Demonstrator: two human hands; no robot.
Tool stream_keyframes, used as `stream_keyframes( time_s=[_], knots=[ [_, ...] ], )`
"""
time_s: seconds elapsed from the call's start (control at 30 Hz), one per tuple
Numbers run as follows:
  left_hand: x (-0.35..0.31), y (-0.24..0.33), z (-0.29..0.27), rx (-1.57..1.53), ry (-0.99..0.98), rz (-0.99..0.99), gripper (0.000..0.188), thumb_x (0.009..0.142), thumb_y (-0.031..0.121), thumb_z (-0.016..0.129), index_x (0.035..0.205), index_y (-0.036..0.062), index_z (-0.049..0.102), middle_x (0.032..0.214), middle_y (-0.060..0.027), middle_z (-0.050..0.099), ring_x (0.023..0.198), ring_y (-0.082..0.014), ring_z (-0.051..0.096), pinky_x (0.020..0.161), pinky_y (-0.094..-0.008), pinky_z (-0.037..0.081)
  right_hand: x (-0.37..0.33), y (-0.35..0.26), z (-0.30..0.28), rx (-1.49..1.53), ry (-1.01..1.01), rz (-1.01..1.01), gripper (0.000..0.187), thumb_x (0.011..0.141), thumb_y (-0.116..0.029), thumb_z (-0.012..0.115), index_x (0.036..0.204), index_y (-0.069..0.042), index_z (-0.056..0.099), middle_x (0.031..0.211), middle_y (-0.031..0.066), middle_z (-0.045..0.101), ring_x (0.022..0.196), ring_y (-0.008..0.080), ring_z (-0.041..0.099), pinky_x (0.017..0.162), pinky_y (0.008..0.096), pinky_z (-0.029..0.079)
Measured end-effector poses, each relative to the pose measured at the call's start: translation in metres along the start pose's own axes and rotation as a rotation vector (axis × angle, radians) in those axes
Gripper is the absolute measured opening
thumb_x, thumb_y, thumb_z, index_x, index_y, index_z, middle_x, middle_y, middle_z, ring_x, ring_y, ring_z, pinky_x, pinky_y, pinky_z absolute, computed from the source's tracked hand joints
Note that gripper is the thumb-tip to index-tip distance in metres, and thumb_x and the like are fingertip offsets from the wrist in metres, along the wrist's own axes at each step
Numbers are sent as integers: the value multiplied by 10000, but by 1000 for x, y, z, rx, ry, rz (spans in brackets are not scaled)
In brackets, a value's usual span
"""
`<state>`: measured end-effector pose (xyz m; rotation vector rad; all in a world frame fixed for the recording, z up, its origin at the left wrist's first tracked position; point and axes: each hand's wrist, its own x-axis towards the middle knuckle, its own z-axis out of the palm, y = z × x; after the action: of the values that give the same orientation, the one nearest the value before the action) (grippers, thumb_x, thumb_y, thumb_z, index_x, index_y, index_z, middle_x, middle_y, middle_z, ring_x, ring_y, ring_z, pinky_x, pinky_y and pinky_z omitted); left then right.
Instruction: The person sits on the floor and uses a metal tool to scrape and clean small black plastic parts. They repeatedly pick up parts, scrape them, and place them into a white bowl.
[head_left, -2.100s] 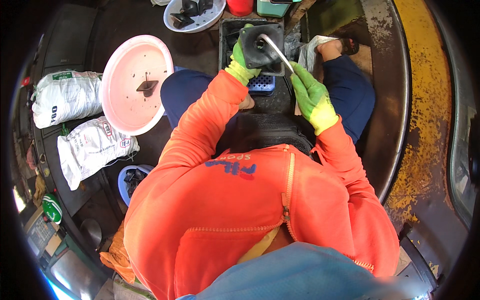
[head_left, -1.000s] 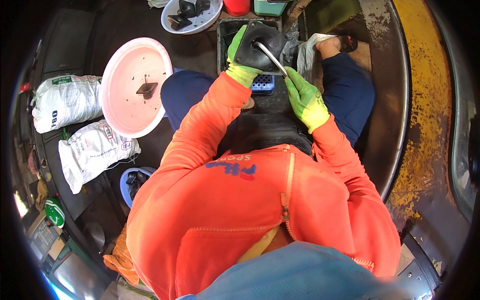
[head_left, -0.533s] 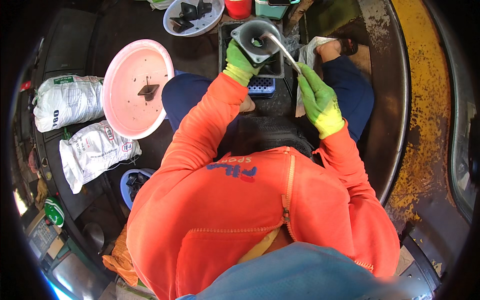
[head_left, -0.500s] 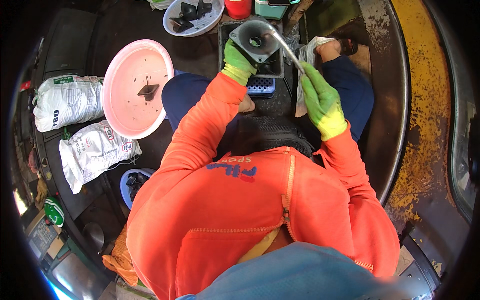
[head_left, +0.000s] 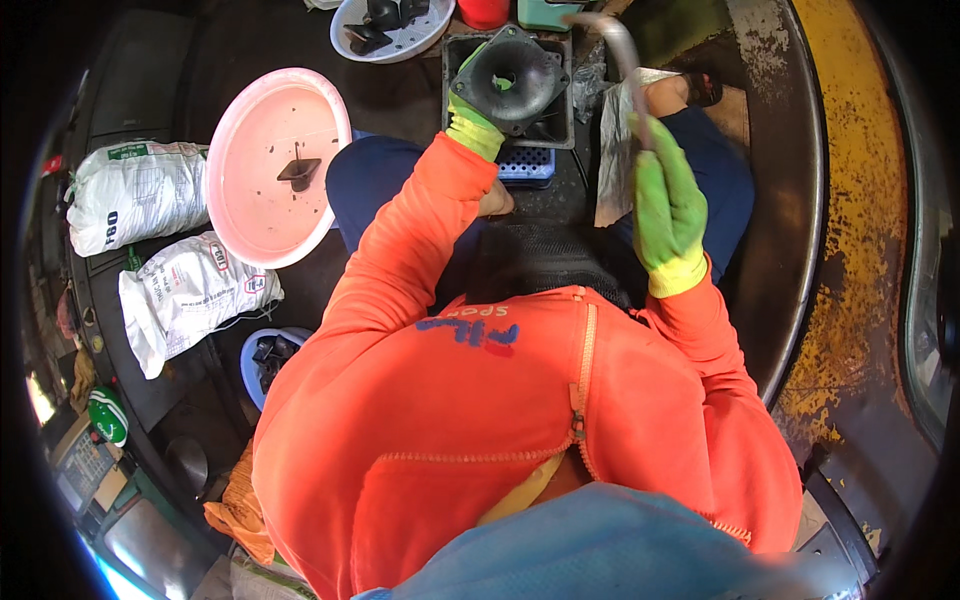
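My left hand, in a green and yellow glove, grips a black funnel-shaped part by its left side. Its square flange with corner lugs faces up, and a pale hole shows at the centre. In my gloved right hand is a thin metal rod with a curved end, held upright. The rod is apart from the black part, up and to its right. Beneath the part stands a dark rectangular tray, its contents mostly hidden.
Left of my knee lies a pink basin with one dark flanged piece. White sacks stand farther left. A white basket of black parts is at the back, and a blue bowl of dark pieces sits lower left. A blue perforated crate lies below the tray.
The curved rod has come away from the black part's rim, moving up and right with my right hand. My left hand has tilted the part so its opening shows differently.
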<state>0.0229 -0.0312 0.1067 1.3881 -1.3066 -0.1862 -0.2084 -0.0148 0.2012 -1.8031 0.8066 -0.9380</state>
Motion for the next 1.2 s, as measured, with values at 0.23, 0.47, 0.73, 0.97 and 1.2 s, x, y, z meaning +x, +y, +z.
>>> stream_keyframes(
  time_s=[0.23,0.47,0.73,0.97,1.2],
  knots=[
    [0,-7,20,-263,-82,15,197,836,290,608,900,116,672,931,-74,674,924,-279,631,789,-376,512,-7,52,19,-62,-314,377,359,989,-191,520,1279,17,552,1073,178,666,977,193,628,857,304,475],
    [-11,-19,17,-590,-193,-174,273,868,80,627,1122,-19,621,1071,-91,668,970,-170,643,846,-308,530,3,28,-4,-64,-232,267,315,991,-161,508,1237,24,573,994,127,664,853,162,613,773,284,481],
    [-6,11,15,-530,160,-127,227,846,100,677,1049,6,641,937,-43,678,847,-158,657,756,-294,538,-6,12,16,83,-146,33,255,987,-109,488,1170,27,602,1056,121,664,907,160,617,783,278,478],
    [-6,7,3,-339,92,-49,205,759,111,705,953,67,659,858,-38,669,769,-170,642,772,-320,514,-6,0,7,264,-201,267,270,996,-159,512,1185,7,610,873,5,572,714,75,475,645,219,395],
    [-5,-1,15,-1267,36,-391,275,788,113,730,1027,14,638,948,-51,669,850,-144,638,756,-281,520,5,-8,27,536,-289,745,283,1015,-205,472,1177,-12,602,646,-64,411,527,33,334,466,194,254]
  ],
)
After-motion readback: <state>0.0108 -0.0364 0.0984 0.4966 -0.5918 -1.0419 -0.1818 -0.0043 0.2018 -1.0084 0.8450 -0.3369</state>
